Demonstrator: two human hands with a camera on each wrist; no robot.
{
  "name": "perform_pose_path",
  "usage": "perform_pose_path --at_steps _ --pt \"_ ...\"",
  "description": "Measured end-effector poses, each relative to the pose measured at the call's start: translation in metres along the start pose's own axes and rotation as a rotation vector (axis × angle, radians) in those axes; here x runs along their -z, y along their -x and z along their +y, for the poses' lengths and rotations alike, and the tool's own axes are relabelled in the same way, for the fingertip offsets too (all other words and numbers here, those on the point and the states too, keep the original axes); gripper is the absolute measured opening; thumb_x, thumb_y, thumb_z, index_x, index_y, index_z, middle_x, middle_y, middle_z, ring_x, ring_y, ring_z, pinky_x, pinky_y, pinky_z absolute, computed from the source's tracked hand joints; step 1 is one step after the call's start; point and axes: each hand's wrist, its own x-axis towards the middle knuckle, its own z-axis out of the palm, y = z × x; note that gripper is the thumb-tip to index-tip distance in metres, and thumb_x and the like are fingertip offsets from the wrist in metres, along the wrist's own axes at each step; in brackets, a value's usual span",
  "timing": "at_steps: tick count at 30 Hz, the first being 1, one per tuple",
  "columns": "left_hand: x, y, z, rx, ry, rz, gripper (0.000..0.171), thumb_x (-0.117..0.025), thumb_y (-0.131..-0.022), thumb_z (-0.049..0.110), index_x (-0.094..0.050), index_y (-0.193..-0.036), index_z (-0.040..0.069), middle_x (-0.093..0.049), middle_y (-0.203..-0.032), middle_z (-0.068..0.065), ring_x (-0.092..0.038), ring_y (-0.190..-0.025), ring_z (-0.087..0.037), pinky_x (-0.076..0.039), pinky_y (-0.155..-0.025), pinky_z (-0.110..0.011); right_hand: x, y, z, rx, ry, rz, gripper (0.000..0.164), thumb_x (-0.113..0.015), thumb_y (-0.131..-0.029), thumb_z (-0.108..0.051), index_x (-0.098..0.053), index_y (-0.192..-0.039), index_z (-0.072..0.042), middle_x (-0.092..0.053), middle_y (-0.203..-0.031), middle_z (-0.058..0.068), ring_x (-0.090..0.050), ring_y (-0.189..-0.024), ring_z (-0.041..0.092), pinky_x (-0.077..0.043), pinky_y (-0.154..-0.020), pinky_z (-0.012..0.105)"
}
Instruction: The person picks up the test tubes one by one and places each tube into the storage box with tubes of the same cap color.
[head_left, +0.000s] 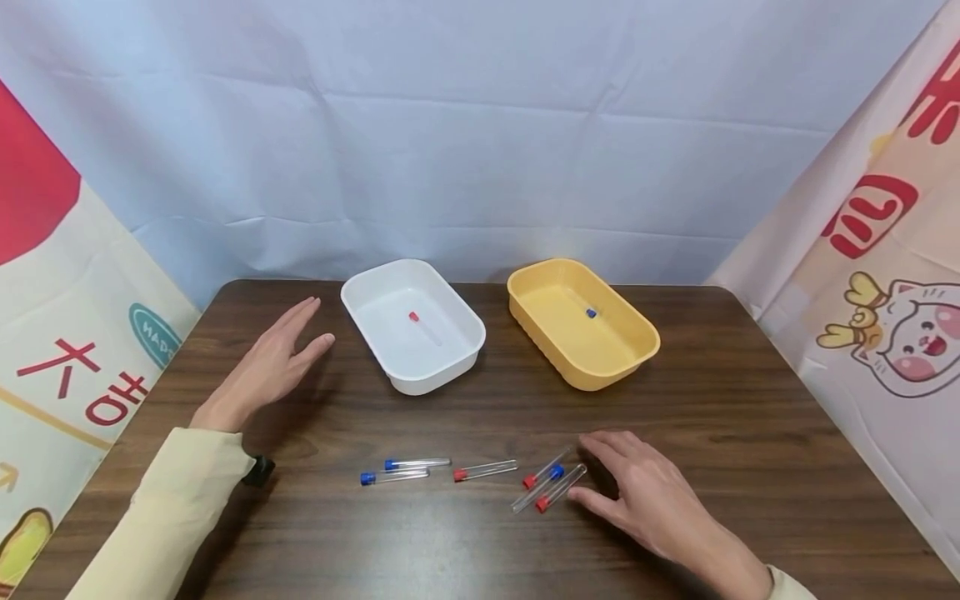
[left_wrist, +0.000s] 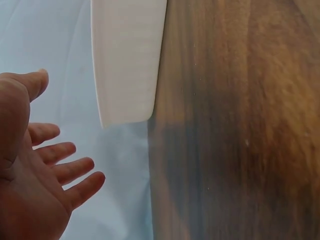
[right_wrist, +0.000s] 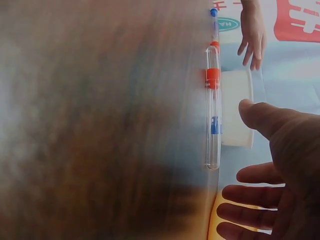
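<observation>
My left hand [head_left: 272, 360] hovers left of the white tray [head_left: 363, 346], thumb and fingers spread apart with nothing held. Over the table's right part, my right hand [head_left: 645, 487] has its thumb and fingers apart beside a small pile of capped test tubes. In that pile lie two red-capped tubes [head_left: 561, 488] and a blue-capped tube [head_left: 534, 492] across them. Another red-capped test tube [head_left: 486, 471] lies alone in the middle. Farther left, two blue-capped test tubes [head_left: 394, 477] lie side by side. The right wrist view shows a red-capped tube [right_wrist: 213, 100] near my right palm.
One red-capped test tube [head_left: 424, 327] lies inside the white tray. A yellow tray [head_left: 543, 337] stands to its right, holding a blue-capped tube [head_left: 591, 313]. Behind the brown wooden table [head_left: 315, 533] hangs a pale cloth [head_left: 480, 167]; printed cloths flank both sides.
</observation>
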Motion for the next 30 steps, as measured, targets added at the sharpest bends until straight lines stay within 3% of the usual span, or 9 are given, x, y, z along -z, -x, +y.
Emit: perform_pose_path --at_steps 11,30 --pt "-0.008 -0.025 0.003 -0.005 0.016 0.001 0.073 -0.052 -0.109 0.042 -0.025 -0.162 0.0 -0.024 -0.166 -0.024 -0.02 -0.153 -0.042 -0.022 -0.119 -0.061 -0.002 0.005 -0.001 0.061 -0.002 0.013 0.056 -0.087 -0.082 -0.045 -0.074 -0.123 -0.008 -0.069 -0.122 0.001 -0.065 -0.11 0.018 -0.057 -0.087 0.043" --pt "-0.012 -0.072 -0.011 0.119 0.028 -0.096 0.077 -0.047 -0.109 0.043 -0.019 -0.162 -0.005 -0.018 -0.166 -0.03 -0.015 -0.153 -0.046 -0.016 -0.122 -0.06 -0.003 0.005 0.0 0.134 -0.017 0.022 0.048 -0.09 -0.08 -0.036 -0.075 -0.115 -0.007 -0.07 -0.115 0.003 -0.065 -0.104 0.016 -0.057 -0.083 0.039"
